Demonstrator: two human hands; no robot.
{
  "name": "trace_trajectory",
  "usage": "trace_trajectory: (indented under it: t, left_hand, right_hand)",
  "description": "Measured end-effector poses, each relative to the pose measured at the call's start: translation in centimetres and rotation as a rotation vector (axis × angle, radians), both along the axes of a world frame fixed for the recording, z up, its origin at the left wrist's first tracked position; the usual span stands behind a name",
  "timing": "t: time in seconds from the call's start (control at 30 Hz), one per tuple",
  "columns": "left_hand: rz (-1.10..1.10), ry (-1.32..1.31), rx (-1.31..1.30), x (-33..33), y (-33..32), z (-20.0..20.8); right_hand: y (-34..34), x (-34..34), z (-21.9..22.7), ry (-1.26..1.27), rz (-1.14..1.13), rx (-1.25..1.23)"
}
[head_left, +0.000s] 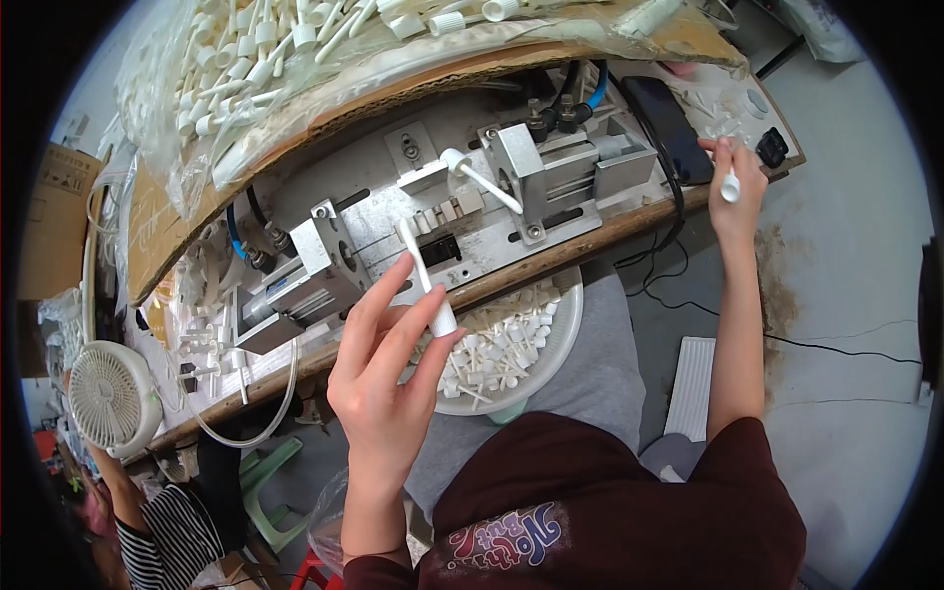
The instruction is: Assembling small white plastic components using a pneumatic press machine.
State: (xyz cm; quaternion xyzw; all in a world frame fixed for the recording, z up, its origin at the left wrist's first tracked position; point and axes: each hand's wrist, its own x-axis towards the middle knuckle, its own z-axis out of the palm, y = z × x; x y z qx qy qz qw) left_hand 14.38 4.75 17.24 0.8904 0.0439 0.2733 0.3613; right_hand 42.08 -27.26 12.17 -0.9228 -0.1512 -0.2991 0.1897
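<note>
My left hand (383, 398) pinches a white cap with a long thin stem (421, 264), its stem pointing up at the near side of a metal fixture (354, 231). My right hand (742, 202) is closed around another white cap (730, 188) at the bench's right end, beside a dark phone (666, 128); the rest of that piece is hidden in the fingers. A third capped stem (487, 185) lies slanting across the fixture, next to its right clamp block (516, 162). Between the clamps sits a small notched metal block (447, 213).
A round white bowl (575, 324) full of small white capped pieces rests at my lap. Behind the fixture, a cardboard flap (324, 118) fronts a heap of white capped stems (265, 39). A small fan (113, 398) stands at left; another person (182, 536) is beyond it.
</note>
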Motion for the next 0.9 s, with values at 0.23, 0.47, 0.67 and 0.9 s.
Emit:
trace_trajectory:
  t: [0.23,0.47,0.67,0.9]
  left_hand:
    - [0.026,-0.01,0.049,0.3,-0.1,-0.9]
    - [0.042,0.023,0.25,1.1,-0.3,-1.3]
    - [0.117,0.061,0.466,2.0,-1.1,-1.0]
    - [0.113,0.131,0.495,2.8,-0.2,0.1]
  right_hand:
    - [-0.2,0.4,0.5,0.015,0.063,0.307]
    - [6.0,-6.8,4.4,0.235,0.374,0.891]
    - [10.2,-11.8,3.8,0.532,0.608,0.967]
    - [11.5,-14.4,5.4,0.532,0.598,0.672]
